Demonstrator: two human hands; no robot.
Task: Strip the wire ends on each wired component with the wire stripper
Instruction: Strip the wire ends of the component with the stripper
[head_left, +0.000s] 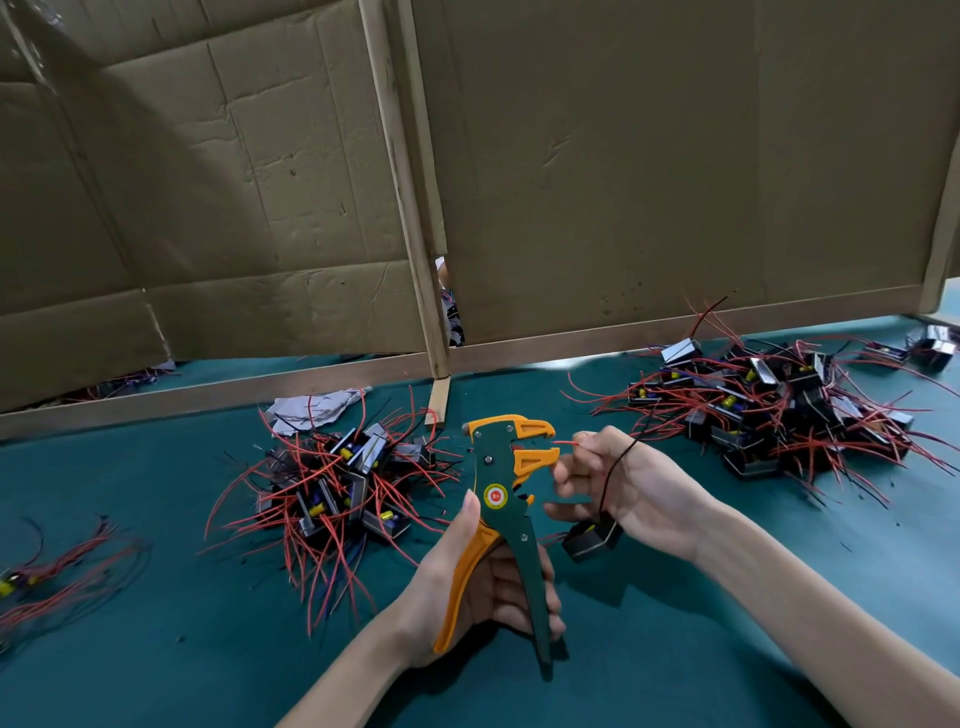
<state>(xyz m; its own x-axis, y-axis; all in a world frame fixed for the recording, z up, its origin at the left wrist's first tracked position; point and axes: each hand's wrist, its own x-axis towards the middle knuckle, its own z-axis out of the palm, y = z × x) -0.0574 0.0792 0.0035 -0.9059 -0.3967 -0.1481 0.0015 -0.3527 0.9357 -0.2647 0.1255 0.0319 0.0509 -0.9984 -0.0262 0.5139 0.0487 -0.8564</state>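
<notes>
Left hand (483, 587) is wrapped round the handles of the wire stripper (506, 499), green body w/ orange grips, held upright above the table (675, 623), head up, orange jaws facing right. Right hand (623, 480) is closed on a red wire (563, 443), pinched between thumb and fingertips, w/ the wire's end reaching left into the stripper's jaws. Can't tell if the jaws are biting it yet. A black wire (613, 473) loops over the back of that hand down to a small black component (592, 538) hanging just under the palm, close beside the stripper's lower body.

On the green table, left of the tool, a heap of wired components (332, 493) w/ red leads fanning out every way. A second, wider heap (779, 410) lies to the right, near the cardboard screen (649, 182) standing along the back. A few more red-wired bits (57, 571) at the far left edge. Crumpled paper (311, 408) behind the left heap.
</notes>
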